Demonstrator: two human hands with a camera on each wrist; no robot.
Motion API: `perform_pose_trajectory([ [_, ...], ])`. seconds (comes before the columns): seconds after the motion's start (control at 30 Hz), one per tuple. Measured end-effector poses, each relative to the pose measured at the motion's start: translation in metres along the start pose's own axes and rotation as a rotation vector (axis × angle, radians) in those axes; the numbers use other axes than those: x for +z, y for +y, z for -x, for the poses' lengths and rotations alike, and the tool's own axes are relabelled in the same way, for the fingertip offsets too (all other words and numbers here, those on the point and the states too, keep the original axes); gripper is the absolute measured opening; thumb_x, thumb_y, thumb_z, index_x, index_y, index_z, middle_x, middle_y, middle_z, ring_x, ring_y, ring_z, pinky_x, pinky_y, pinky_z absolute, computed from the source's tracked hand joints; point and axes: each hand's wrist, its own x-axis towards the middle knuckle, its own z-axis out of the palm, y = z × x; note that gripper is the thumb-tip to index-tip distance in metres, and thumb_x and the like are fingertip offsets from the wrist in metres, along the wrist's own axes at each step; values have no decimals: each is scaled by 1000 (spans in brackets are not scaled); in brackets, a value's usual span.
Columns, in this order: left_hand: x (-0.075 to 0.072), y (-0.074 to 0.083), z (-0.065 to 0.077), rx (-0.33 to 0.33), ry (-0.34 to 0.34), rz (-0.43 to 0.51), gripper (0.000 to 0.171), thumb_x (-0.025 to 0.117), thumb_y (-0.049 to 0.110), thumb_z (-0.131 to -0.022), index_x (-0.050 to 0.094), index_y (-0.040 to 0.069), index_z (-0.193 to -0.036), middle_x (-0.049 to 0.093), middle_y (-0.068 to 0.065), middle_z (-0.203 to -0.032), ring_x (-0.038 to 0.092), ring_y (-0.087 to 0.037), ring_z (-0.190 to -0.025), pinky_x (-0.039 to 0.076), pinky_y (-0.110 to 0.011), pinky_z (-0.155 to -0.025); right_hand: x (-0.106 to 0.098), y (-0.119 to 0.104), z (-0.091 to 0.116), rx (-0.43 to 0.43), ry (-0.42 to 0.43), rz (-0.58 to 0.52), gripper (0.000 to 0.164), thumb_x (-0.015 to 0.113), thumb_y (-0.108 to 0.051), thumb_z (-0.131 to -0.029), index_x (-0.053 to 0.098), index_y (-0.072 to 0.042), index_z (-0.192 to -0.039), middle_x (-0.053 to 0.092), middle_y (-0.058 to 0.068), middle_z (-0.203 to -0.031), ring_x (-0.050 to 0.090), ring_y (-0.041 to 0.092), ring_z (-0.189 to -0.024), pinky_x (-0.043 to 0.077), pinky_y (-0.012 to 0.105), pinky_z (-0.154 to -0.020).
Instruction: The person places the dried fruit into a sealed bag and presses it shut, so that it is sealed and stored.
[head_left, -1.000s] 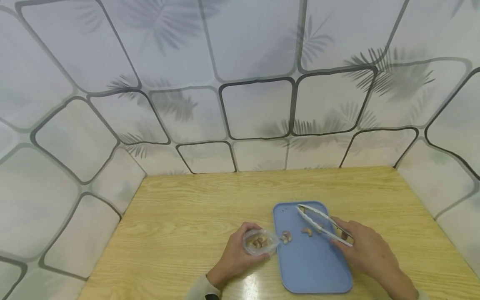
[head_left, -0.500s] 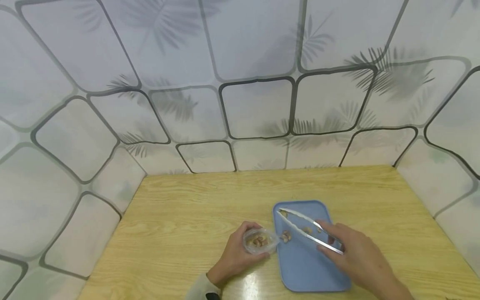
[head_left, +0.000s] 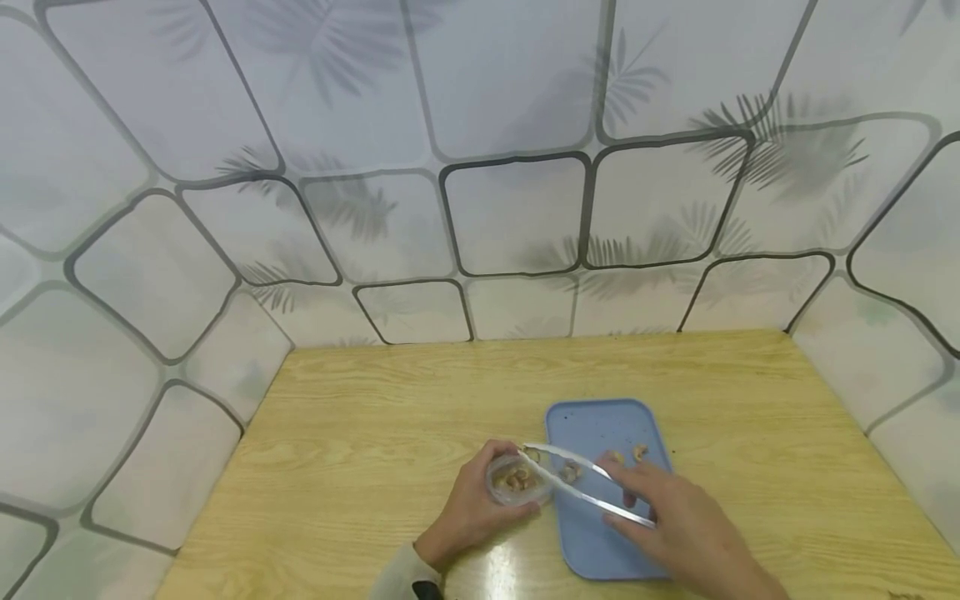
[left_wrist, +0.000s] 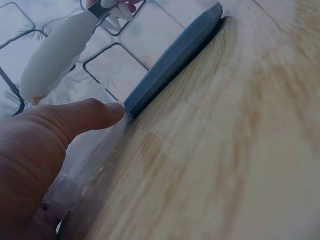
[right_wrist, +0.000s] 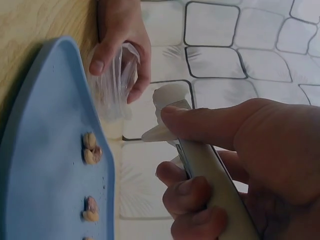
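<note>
My left hand (head_left: 471,507) holds a clear plastic bag (right_wrist: 107,95) with its mouth spread, beside the blue tray's left edge. Several cashews lie inside the bag. In my right hand (head_left: 678,521) are metal tongs (head_left: 581,493) with white tips, gripped by their handles. The tips reach over the bag's far rim with a cashew (head_left: 532,455) between them. In the left wrist view, a brownish bit (left_wrist: 35,100) shows at the end of the white tip (left_wrist: 55,57). Other cashews (right_wrist: 91,150) remain on the blue tray (head_left: 611,542), partly hidden behind the tongs and right hand.
The tray lies on a wood-grain table (head_left: 375,417), with dark crumbs near its far end. Patterned wall panels (head_left: 517,217) enclose the table at the back and both sides. A small dark speck (head_left: 673,452) sits right of the tray.
My right hand has carried the tongs and the cashew leftward, from over the tray's far end to the bag's mouth. My left hand and the bag have stayed almost still.
</note>
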Motion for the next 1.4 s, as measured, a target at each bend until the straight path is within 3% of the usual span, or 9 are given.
perform_pose_trajectory([
  [0.17,0,0,0,12,-5,1,69,99,24,-80,61,18,-136,75,1,-132,69,-16,-121,53,-33,-108,5,-3,0,-41,-17,-11,58,93,-26,-86,74,-21,-140,80,9,-128,78,31,-110,40,20,-60],
  [0.4,0,0,-1,12,-7,33,67,98,18,-79,62,17,-135,75,1,-132,70,-17,-122,53,-36,-110,12,-4,0,-103,-51,-10,63,92,-32,-87,71,-19,-145,58,-23,-88,68,10,-91,41,20,-62],
  [0.53,1,-1,-3,21,3,14,66,97,13,-77,63,18,-134,75,0,-132,70,-17,-121,53,-35,-110,15,-4,-1,-128,-59,-28,73,93,-32,-86,65,-18,-152,60,-21,-90,70,45,-129,43,20,-61],
  [0.63,1,-1,-3,19,10,8,68,98,13,-76,63,17,-134,77,0,-129,71,-17,-119,54,-33,-109,14,-2,0,-100,-61,-42,74,93,-31,-85,65,-19,-153,66,-15,-97,76,24,-103,42,19,-59],
  [0.7,1,1,-2,9,9,20,68,99,15,-76,63,16,-134,77,0,-129,71,-18,-120,53,-33,-109,13,0,2,-71,-48,-47,72,94,-30,-84,67,-19,-149,76,-6,-113,77,23,-104,40,19,-56],
  [0.77,0,2,-2,-13,2,30,69,100,18,-76,63,17,-134,76,2,-130,70,-17,-122,52,-33,-111,10,4,3,-51,-47,-51,69,94,-30,-84,69,-17,-146,76,-3,-116,64,3,-78,39,19,-55],
  [0.87,-1,2,-1,-17,-7,24,69,100,22,-77,63,19,-135,75,4,-133,69,-16,-125,51,-34,-113,7,10,6,-52,-29,-43,70,95,-29,-83,69,-16,-147,74,-8,-109,60,-2,-75,39,19,-55],
  [0.93,-1,1,-1,-16,-12,13,69,100,24,-77,62,20,-135,75,4,-133,68,-15,-125,51,-34,-112,4,15,7,-50,-31,-34,73,94,-29,-84,67,-15,-150,63,-15,-95,37,-9,-65,39,19,-56],
  [1.4,0,1,-2,-41,-7,1,70,101,25,-76,63,20,-135,75,2,-131,70,-21,-122,52,-33,-109,-3,40,24,78,33,38,66,96,-27,-81,73,-17,-141,56,-20,-88,39,-8,-69,39,21,-60],
])
